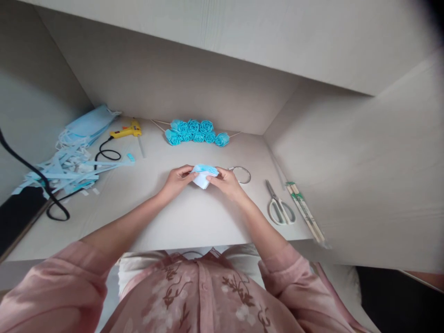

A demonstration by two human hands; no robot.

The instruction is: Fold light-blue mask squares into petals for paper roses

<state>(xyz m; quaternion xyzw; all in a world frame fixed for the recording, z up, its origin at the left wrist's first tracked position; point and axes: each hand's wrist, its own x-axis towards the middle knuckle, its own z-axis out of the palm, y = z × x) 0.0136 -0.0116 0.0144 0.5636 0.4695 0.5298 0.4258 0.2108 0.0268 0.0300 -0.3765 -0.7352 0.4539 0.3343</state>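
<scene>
Between my two hands, above the middle of the desk, is a piece of blue-and-white face mask fabric (201,179), folded or partly rolled, with blue along the top and white below. My left hand (179,179) pinches its left side, thumb in front. On the right side, my right hand (224,180) grips it with the thumb across the white face. A thin wire ring (242,175) lies just beyond my right hand. Farther back sits a cluster of blue fabric roses (193,132), some with pale sticks.
Scissors (280,207) and packs of wooden sticks (305,212) lie at the right. At the left are a yellow glue gun (126,129) with a black cord, a stack of blue face masks (86,126) and a heap of cut strips (69,169). Panels enclose the desk (194,226).
</scene>
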